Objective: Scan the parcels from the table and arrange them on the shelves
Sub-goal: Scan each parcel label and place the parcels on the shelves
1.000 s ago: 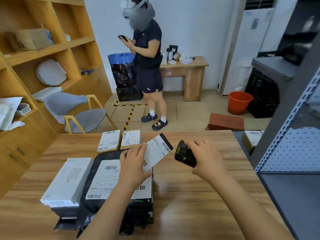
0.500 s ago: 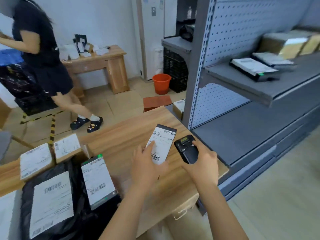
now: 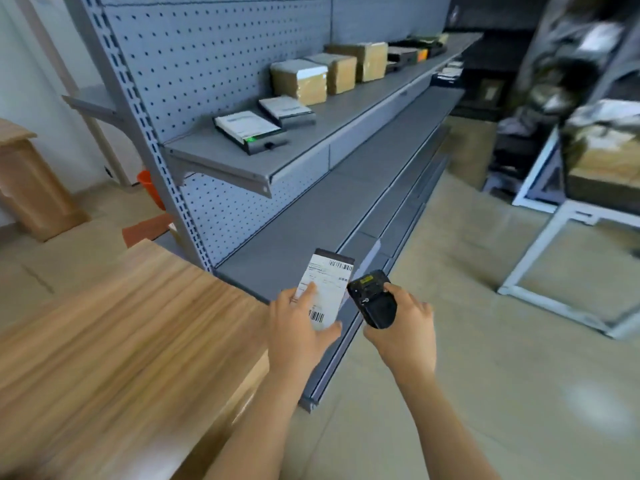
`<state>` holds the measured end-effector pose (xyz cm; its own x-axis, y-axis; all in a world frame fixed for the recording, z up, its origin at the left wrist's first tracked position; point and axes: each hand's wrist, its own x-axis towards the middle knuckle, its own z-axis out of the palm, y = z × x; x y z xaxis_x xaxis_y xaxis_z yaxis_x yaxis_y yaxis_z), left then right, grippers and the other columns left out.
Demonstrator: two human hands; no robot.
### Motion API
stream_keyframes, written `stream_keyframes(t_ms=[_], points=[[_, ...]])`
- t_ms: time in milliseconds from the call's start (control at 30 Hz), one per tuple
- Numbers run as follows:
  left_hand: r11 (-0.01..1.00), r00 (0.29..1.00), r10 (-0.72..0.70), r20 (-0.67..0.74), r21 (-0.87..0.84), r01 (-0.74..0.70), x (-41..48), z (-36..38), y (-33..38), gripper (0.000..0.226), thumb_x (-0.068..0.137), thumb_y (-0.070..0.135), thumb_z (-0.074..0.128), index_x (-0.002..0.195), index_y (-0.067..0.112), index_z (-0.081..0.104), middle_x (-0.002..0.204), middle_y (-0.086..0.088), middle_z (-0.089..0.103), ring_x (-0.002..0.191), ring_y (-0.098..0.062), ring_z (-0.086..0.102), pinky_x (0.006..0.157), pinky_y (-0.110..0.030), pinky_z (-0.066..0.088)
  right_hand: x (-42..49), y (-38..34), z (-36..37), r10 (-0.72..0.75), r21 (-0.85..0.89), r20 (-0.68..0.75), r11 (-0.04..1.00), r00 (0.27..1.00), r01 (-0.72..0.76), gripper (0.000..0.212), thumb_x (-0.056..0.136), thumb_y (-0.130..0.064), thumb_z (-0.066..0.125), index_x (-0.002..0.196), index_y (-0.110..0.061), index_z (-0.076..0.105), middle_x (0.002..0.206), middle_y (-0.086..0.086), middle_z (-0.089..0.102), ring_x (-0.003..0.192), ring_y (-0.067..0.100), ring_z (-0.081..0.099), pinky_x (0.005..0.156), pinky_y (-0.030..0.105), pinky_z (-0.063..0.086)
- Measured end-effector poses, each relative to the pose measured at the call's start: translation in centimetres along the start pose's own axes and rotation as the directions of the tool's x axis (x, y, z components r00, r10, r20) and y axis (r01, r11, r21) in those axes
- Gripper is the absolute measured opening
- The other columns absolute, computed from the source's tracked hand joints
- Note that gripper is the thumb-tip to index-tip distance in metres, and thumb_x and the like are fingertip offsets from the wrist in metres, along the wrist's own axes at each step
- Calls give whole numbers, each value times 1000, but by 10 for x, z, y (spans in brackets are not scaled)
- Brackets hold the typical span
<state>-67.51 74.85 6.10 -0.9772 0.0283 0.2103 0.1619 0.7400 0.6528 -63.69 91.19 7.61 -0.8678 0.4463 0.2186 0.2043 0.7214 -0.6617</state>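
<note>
both hands are closed round things: the left hand point(image 3: 298, 327) grips a small labelled parcel point(image 3: 325, 289), thumb across its label, and the right hand point(image 3: 405, 327) clasps the black scanner point(image 3: 375, 299) just right of it. half a second ago they hung over the table point(image 3: 121, 323); now they sit past its right corner, before the grey shelf point(image 3: 242, 157), which looms nearer.
</note>
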Motion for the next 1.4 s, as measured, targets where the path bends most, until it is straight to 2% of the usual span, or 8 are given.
stream_keyframes(t_ms=[100,267,600,767,933,1100,1233,1400], points=[[995,997,71,17,62,-72,10,41,45,80,66,49,76,137,24,51,131,-4,48,114,-27,44,94,-39,43,25,39,-33,40,1,-30,999,999,-40,71,65,-14,75,132,-21,53,112,-2,62,90,15,30,70,28,32],[993,991,113,78,29,-116,26,105,107,77,71,47,74,140,28,47,146,2,38,117,-22,35,96,-32,36,62,102,-69,100,13,-81,995,992,-99,72,65,-14,75,133,-22,53,115,-6,62,94,17,35,71,28,34],[968,956,230,185,61,-245,88,209,175,77,68,52,71,138,31,48,146,4,38,114,-21,36,95,-32,40,142,185,-97,273,58,-143,962,951,-267,72,66,-14,74,134,-23,52,119,-9,60,96,14,35,71,27,35],[952,936,287,205,50,-302,167,271,206,78,69,52,71,140,31,47,147,4,37,112,-20,33,93,-32,38,227,219,-93,295,61,-210,956,932,-288,72,66,-14,75,133,-22,53,118,-8,61,93,14,34,71,27,35],[945,923,323,209,-16,-327,282,331,254,78,67,49,73,139,31,48,147,3,37,114,-22,34,96,-34,38,354,240,-93,280,27,-270,959,921,-283,73,66,-16,76,134,-22,52,116,-7,61,96,17,37,72,26,34],[919,902,389,188,-11,-394,385,377,300,78,65,48,75,136,28,52,142,-1,42,115,-26,39,97,-37,39,465,255,-96,285,13,-328,955,901,-298,72,65,-16,76,133,-21,53,117,-7,61,98,20,40,70,28,35],[911,892,404,204,-8,-411,440,409,319,76,62,47,76,133,27,56,140,-4,45,114,-28,41,95,-39,43,527,271,-92,301,16,-321,950,898,-312,72,65,-15,76,133,-20,53,119,-7,61,98,20,40,71,28,36],[930,916,359,176,8,-366,500,453,340,75,60,50,72,131,29,57,139,-3,45,112,-28,41,95,-41,43,607,295,-87,287,26,-282,956,916,-291,72,65,-15,77,133,-20,54,119,-6,61,97,17,38,74,27,34]])
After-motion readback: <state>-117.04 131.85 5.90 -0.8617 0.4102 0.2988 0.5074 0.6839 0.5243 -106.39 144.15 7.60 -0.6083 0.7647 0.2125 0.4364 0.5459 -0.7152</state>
